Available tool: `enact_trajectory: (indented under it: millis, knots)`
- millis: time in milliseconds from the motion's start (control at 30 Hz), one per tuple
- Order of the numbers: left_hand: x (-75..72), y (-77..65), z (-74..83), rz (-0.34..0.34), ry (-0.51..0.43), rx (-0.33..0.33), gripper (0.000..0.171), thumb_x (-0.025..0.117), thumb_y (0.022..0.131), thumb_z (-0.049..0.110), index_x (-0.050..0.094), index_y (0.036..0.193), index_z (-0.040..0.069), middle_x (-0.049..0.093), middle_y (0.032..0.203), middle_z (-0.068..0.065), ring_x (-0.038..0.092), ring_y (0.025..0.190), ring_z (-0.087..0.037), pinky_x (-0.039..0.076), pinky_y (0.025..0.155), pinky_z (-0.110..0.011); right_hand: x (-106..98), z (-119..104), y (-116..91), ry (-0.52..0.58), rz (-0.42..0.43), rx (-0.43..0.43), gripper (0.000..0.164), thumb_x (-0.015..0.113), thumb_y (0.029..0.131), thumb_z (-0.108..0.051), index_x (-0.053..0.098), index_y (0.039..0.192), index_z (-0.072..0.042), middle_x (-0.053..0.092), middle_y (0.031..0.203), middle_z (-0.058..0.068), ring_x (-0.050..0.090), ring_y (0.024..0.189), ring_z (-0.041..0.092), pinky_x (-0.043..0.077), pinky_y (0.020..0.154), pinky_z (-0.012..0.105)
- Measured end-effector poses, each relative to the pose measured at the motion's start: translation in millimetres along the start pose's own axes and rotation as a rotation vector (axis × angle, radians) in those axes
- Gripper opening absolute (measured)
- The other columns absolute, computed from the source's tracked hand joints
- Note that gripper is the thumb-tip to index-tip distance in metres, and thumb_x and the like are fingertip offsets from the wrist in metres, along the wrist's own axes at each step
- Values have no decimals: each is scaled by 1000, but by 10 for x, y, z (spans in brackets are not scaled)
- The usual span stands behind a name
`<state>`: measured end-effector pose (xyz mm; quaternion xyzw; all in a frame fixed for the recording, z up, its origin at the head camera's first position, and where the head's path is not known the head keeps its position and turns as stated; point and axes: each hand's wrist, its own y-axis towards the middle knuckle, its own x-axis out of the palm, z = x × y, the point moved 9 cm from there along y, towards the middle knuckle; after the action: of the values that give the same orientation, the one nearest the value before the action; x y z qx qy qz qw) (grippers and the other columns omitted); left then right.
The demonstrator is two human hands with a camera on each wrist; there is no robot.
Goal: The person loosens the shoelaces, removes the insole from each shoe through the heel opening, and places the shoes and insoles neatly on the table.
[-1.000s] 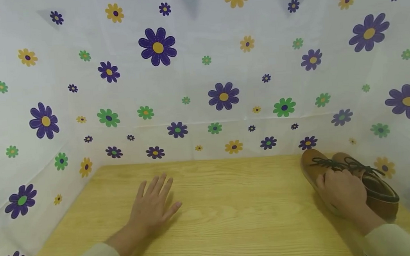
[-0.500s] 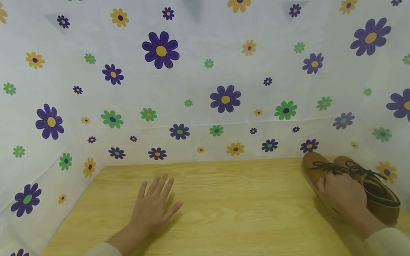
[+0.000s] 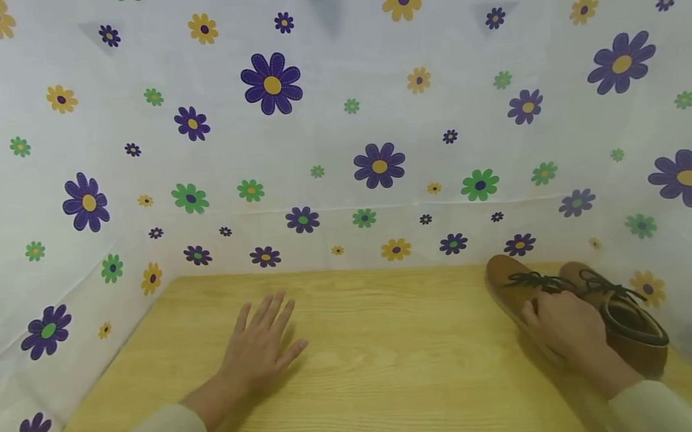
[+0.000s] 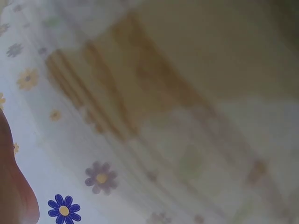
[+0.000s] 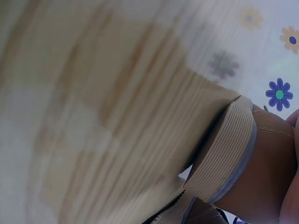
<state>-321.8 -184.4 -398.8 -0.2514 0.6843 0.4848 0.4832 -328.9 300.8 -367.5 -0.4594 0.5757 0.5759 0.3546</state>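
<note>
Two brown lace-up shoes are side by side at the right of the table in the head view. My right hand point(image 3: 569, 324) grips the nearer left-hand shoe point(image 3: 507, 284) around its middle, below the dark laces; the hand and wrist hide its heel part. Behind that hand is the other shoe point(image 3: 640, 355), its dark-rimmed opening facing up. In the right wrist view, the gripped shoe's ribbed pale sole edge point(image 5: 229, 151) shows close over the wood surface. My left hand point(image 3: 256, 350) has its fingers spread, palm down over the left part of the table, and holds nothing.
The wood-grain table point(image 3: 390, 358) ends at a white cloth backdrop point(image 3: 329, 131) printed with purple, yellow and green flowers. This cloth also stands along the left and right sides, the right-hand one close beside the shoes.
My right hand and the gripped shoe have moved slightly left, widening the gap at the toes from the other shoe. My left hand stays in place.
</note>
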Motion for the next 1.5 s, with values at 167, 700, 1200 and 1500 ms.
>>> enact_trajectory:
  millis: [167,700,1200,1500]
  knots:
    - [11,-65,30,51,22,45,76,43,97,62,40,152,10,31,161,-14,32,147,-37,18,118,-62,94,-112,18,-10,-41,-24,42,47,99,-32,58,67,-7,60,63,10,57,54,25,44,45,42]
    - [-19,-37,212,89,104,169,68,48,98,54,45,150,10,32,161,-13,32,148,-35,20,118,-60,36,-396,51,-33,22,-136,34,57,96,-28,62,71,-4,62,63,10,62,58,30,51,55,48]
    - [-61,49,300,108,114,202,67,48,97,53,49,147,9,38,158,-14,39,144,-36,25,116,-61,57,-521,41,-2,-41,-62,37,52,97,-33,56,67,-11,54,61,3,51,52,18,40,46,36]
    - [-13,114,438,94,121,247,67,43,99,55,47,148,9,40,157,-15,38,144,-35,28,116,-58,48,-491,67,-19,32,-61,38,52,96,-31,52,62,-13,50,57,2,48,50,18,38,44,34]
